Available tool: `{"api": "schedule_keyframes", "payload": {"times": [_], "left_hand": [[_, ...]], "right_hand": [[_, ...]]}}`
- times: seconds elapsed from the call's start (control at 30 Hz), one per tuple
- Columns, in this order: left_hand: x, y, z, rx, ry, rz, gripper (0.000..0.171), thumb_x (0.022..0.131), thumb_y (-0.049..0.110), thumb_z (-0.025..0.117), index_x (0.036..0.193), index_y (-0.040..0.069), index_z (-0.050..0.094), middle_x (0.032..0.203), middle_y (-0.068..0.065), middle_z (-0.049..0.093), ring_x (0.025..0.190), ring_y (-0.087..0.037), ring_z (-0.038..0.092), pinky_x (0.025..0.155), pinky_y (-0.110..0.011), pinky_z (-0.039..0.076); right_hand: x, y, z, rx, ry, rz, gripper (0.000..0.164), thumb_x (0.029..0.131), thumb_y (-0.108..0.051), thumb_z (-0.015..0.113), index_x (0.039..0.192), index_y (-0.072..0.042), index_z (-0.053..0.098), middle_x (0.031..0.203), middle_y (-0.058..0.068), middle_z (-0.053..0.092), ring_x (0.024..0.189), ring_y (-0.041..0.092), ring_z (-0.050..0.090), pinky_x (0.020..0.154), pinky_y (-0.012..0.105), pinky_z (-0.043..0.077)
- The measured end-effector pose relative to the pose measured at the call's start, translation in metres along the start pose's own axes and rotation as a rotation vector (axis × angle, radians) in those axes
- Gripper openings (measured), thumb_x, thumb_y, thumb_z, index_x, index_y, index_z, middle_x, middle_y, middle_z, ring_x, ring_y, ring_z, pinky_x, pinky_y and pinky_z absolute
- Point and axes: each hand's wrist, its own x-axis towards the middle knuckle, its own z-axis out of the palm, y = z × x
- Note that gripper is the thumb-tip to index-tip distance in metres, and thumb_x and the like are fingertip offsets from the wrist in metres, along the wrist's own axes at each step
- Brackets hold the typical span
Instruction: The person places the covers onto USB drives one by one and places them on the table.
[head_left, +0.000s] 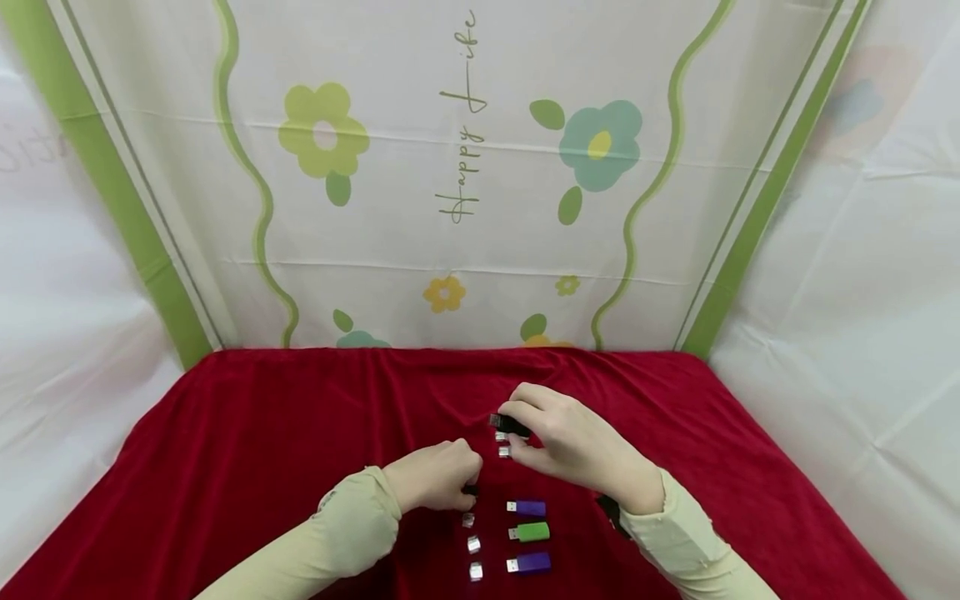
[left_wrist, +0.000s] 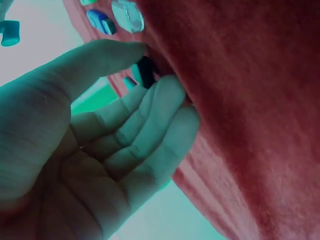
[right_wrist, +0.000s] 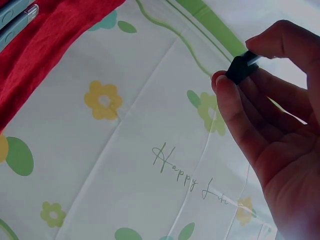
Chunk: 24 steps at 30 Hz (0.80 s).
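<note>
In the head view my right hand (head_left: 566, 440) pinches a black USB flash drive (head_left: 513, 425), raised off the cloth with its metal plug pointing left. The right wrist view shows the dark drive (right_wrist: 240, 69) between thumb and fingertips. Lower and to the left, my left hand (head_left: 438, 475) pinches a small black piece (left_wrist: 145, 71) between thumb and fingers, close to the cloth; its kind is mostly hidden. Metal plugs (head_left: 504, 452) of other drives show beneath my right hand, their bodies covered by it.
A purple flash drive (head_left: 530, 507), a green one (head_left: 533, 532) and another purple one (head_left: 533, 563) lie in a column on the red cloth (head_left: 300, 433). Left of them, small clear caps (head_left: 473, 544) form a second column. A printed white curtain (head_left: 487, 242) stands behind the table.
</note>
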Motion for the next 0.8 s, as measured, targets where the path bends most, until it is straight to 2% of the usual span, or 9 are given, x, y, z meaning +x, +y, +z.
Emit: {"api": "schedule_keyframes", "payload": {"times": [0.13, 0.3, 0.4, 0.57, 0.67, 0.8], "left_hand": [[-0.004, -0.006, -0.004, -0.087, 0.084, 0.037, 0.038, 0.075, 0.006, 0.074, 0.056, 0.019, 0.043, 0.047, 0.018, 0.027, 0.044, 0.005, 0.023, 0.043, -0.013, 0.026], [-0.015, -0.009, -0.024, -0.197, 0.19, 0.07, 0.017, 0.081, 0.005, 0.072, 0.072, 0.014, 0.06, 0.062, 0.014, 0.052, 0.052, 0.006, 0.044, 0.051, -0.012, 0.041], [-0.025, -0.007, -0.041, -0.196, 0.303, 0.101, 0.008, 0.084, 0.007, 0.073, 0.083, 0.008, 0.065, 0.072, 0.007, 0.06, 0.061, 0.003, 0.053, 0.058, -0.012, 0.046], [-0.044, -0.002, -0.067, -0.131, 0.494, 0.167, 0.016, 0.082, 0.005, 0.076, 0.093, 0.001, 0.065, 0.082, -0.002, 0.065, 0.069, -0.004, 0.059, 0.064, -0.013, 0.049], [-0.054, 0.001, -0.08, -0.109, 0.546, 0.18, 0.017, 0.081, 0.003, 0.077, 0.094, 0.002, 0.065, 0.083, 0.0, 0.064, 0.069, -0.004, 0.059, 0.064, -0.014, 0.049], [-0.066, 0.003, -0.091, -0.1, 0.544, 0.151, 0.015, 0.081, 0.002, 0.076, 0.091, 0.005, 0.065, 0.083, 0.005, 0.062, 0.069, -0.001, 0.058, 0.063, -0.015, 0.049]], "right_hand": [[0.0, 0.0, -0.001, -0.004, 0.013, -0.011, 0.024, 0.073, 0.003, 0.07, 0.095, -0.006, 0.065, 0.09, -0.001, 0.056, 0.073, 0.005, 0.049, 0.064, 0.012, 0.043], [0.001, 0.0, -0.002, 0.003, 0.007, -0.007, 0.023, 0.074, 0.004, 0.069, 0.094, -0.006, 0.064, 0.091, -0.001, 0.056, 0.074, 0.005, 0.048, 0.064, 0.012, 0.042], [0.003, -0.001, -0.003, 0.01, -0.004, -0.002, 0.023, 0.075, 0.004, 0.069, 0.095, -0.006, 0.065, 0.092, -0.001, 0.056, 0.075, 0.005, 0.048, 0.065, 0.012, 0.042], [0.003, -0.002, -0.005, -0.03, -0.014, 0.004, 0.023, 0.075, 0.002, 0.069, 0.096, -0.006, 0.064, 0.093, -0.001, 0.054, 0.076, 0.006, 0.049, 0.067, 0.013, 0.043], [0.001, -0.003, -0.007, -0.061, -0.013, 0.004, 0.025, 0.074, 0.002, 0.07, 0.097, -0.005, 0.064, 0.093, 0.0, 0.054, 0.076, 0.007, 0.05, 0.068, 0.015, 0.045], [0.002, -0.004, -0.011, -0.08, 0.005, -0.002, 0.029, 0.072, 0.004, 0.069, 0.1, -0.004, 0.065, 0.093, 0.0, 0.054, 0.076, 0.008, 0.051, 0.068, 0.016, 0.046]]}}
